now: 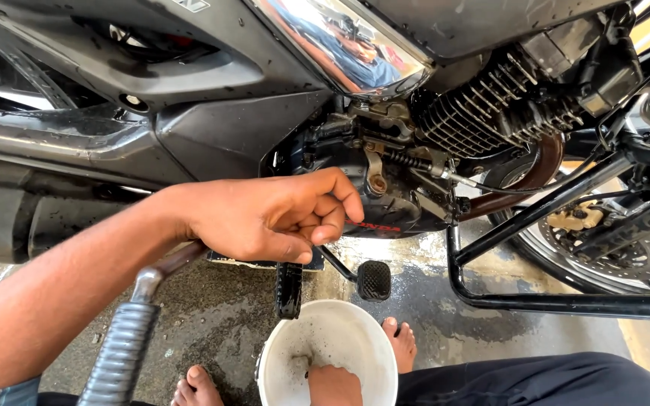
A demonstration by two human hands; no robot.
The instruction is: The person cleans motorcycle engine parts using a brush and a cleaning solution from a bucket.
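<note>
My left hand (pixel 268 218) hovers in front of the motorcycle's black engine case (pixel 385 203), fingers curled into a loose fist with the thumb against them; nothing shows between them. Down in a white bucket (pixel 362 338) of grey, foamy water sits my right hand (pixel 332 385), wrist at the frame's bottom edge, its fingers hidden in the water. The bucket stands on wet concrete between my bare feet (pixel 197 385), just under the bike's footpegs.
A ribbed rubber lever (pixel 123 353) juts up at lower left. Two black footpegs (pixel 374 280) hang over the bucket. A black tubular guard (pixel 566 302) runs along the right, behind it the front wheel's brake disc (pixel 630 259), a rusty exhaust pipe (pixel 539 165) and cylinder fins (pixel 483 109).
</note>
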